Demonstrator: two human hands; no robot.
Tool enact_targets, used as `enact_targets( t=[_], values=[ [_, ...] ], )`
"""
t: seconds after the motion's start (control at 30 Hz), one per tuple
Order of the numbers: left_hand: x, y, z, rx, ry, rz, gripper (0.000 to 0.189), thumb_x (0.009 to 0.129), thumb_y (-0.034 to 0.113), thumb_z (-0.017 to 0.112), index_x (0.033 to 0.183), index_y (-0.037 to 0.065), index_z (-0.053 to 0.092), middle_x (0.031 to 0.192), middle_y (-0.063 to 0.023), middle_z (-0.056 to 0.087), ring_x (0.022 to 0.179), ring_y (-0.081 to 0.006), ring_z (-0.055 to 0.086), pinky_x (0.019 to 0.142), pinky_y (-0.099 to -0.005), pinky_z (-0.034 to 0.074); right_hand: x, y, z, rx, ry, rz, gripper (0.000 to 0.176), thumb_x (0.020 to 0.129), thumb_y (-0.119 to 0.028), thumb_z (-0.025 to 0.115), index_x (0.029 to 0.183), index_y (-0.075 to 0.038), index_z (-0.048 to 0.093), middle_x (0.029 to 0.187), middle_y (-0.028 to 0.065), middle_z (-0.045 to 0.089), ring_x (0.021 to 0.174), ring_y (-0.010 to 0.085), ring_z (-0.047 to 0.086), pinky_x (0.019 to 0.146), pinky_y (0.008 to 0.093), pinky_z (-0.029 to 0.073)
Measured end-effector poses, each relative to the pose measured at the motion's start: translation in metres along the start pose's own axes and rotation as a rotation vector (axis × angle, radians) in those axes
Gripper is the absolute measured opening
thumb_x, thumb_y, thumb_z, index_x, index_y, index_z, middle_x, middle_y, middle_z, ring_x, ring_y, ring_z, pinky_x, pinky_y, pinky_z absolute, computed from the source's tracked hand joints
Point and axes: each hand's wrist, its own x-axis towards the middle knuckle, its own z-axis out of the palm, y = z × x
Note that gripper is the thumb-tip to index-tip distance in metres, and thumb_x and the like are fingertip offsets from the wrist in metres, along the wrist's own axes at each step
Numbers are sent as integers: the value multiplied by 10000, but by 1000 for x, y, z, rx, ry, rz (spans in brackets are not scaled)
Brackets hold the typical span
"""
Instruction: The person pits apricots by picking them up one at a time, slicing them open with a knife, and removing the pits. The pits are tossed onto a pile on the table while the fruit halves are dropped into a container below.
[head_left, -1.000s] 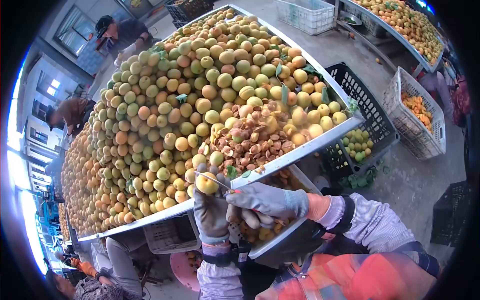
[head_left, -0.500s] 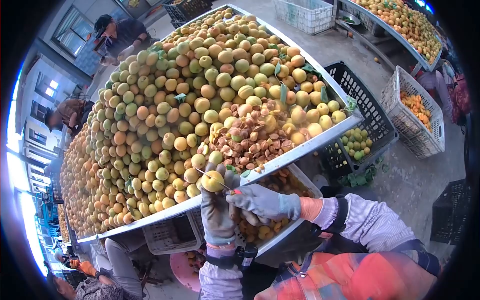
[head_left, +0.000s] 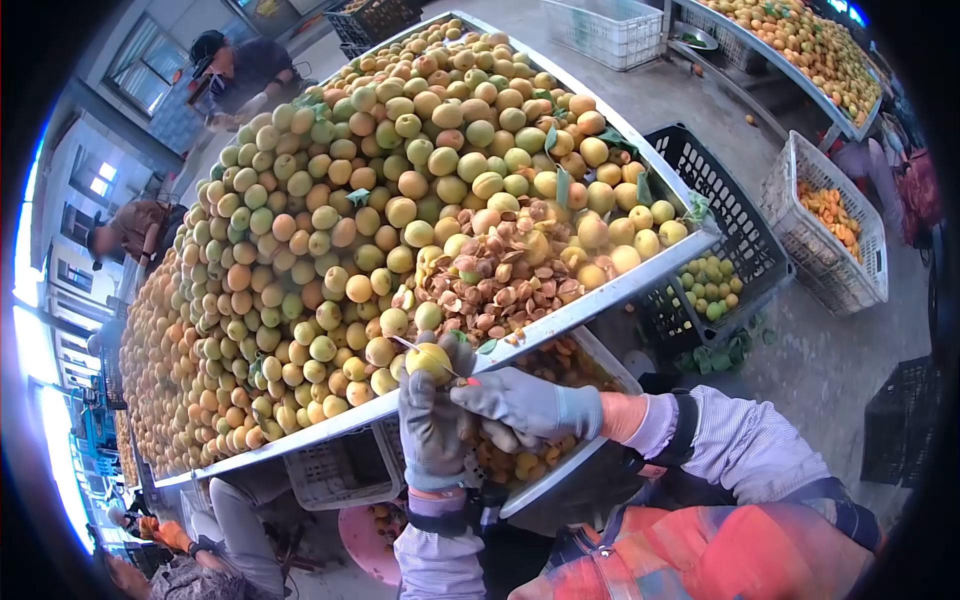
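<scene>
**Yellow fruit (head_left: 428, 364) held in the left hand (head_left: 432, 430), knife (head_left: 472, 381) gripped in the right hand (head_left: 530, 402)**

The yellow fruit is clasped at the fingertips of the gloved left hand, whose fingers are curled only as far as its roundness allows. The knife is grasped by the gloved right hand, with the fingers folded closely and a red part shown at the fingertips. The thin blade is laid across the fruit; whether it is sunk in or merely pressed against the skin cannot be told.

The fruit is held at the near edge of the large table (head_left: 600, 307), whose surface is covered by a heap of fruit (head_left: 300, 230). Near that edge, a pile of brown pits (head_left: 510, 265) is gathered. Below the hands, orange pieces are contained in a pale-rimmed tray (head_left: 545, 482).

To the right, green fruits (head_left: 710, 287) are seen in a black crate (head_left: 770, 245), and orange pieces are held in a white crate (head_left: 795, 250). Across the table, a dark-clad co-worker (head_left: 250, 70) is bent over the heap.
</scene>
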Motion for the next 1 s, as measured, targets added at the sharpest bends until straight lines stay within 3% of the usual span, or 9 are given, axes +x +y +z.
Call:
enact_targets(
  t=[0.27, 0.33, 0.43, 0.5, 0.57, 0.6, 0.8, 0.87, 1.0],
  values=[
    [0, 0, 12, 15, 26, -53, 546, 922, 366, 485, 1335, 34, 355, 1269, -137, 484, 1144, -263, 488, 990, -399, 392, 3, 6, 9, -83, 142, -93, 502, 892, -548, 435, 802, -68, 552, 457, -13, 435, 349, 70, 406, 329, 214, 289],
    [1, 5, 15, 345, -8, 50, 550, 918, 394, 484, 1311, 24, 377, 1224, -117, 514, 1106, -238, 508, 958, -381, 416, 3, 5, 6, -76, 123, -86, 501, 893, -549, 433, 817, -69, 551, 461, -10, 438, 347, 71, 403, 329, 217, 289],
    [0, 5, 19, 435, 27, 119, 548, 920, 416, 472, 1286, 16, 398, 1157, -98, 549, 1058, -208, 526, 923, -359, 436, 2, 3, 3, -55, 81, -52, 487, 895, -544, 436, 830, -73, 540, 472, -7, 445, 350, 71, 402, 333, 218, 292],
    [-3, 3, 12, 303, 60, 64, 548, 922, 428, 460, 1277, 15, 406, 1126, -98, 565, 1034, -206, 540, 908, -358, 447, 6, 12, 5, -39, 57, -24, 474, 896, -538, 441, 829, -77, 530, 479, -7, 450, 356, 71, 404, 337, 217, 296],
    [-3, 0, 8, 172, 85, 5, 549, 924, 439, 449, 1269, 13, 414, 1096, -99, 581, 1009, -205, 553, 892, -358, 458, 17, 34, 11, -141, 233, -337, 429, 898, -511, 467, 804, -94, 509, 486, -13, 452, 377, 68, 415, 350, 212, 304],
    [-3, -1, 7, 110, 98, -46, 546, 924, 444, 443, 1260, 14, 422, 1064, -101, 593, 981, -208, 565, 878, -362, 466, 16, 33, 9, -94, 199, -190, 397, 896, -492, 489, 785, -111, 490, 501, -18, 461, 396, 63, 426, 360, 207, 312],
    [0, 1, 13, 42, 57, -82, 565, 916, 467, 449, 1250, 11, 441, 1025, -96, 602, 927, -208, 570, 867, -356, 468, 18, 33, 8, -95, 184, -313, 409, 893, -515, 474, 911, -110, 529, 519, -12, 476, 402, 72, 451, 356, 212, 335],
    [-1, -1, 18, 447, 112, 106, 540, 920, 434, 465, 1248, 5, 439, 1017, -94, 591, 935, -195, 570, 872, -347, 467, 13, 28, 6, -115, 155, -327, 418, 892, -520, 471, 932, -109, 533, 522, -10, 479, 406, 73, 457, 356, 213, 341],
    [0, -2, 22, 455, 165, 223, 523, 921, 415, 476, 1242, 4, 445, 1019, -88, 583, 952, -182, 568, 860, -344, 473, 3, 9, 6, -182, 151, -148, 448, 890, -535, 458, 945, -98, 536, 528, 0, 490, 406, 78, 464, 359, 214, 353]
  ],
)
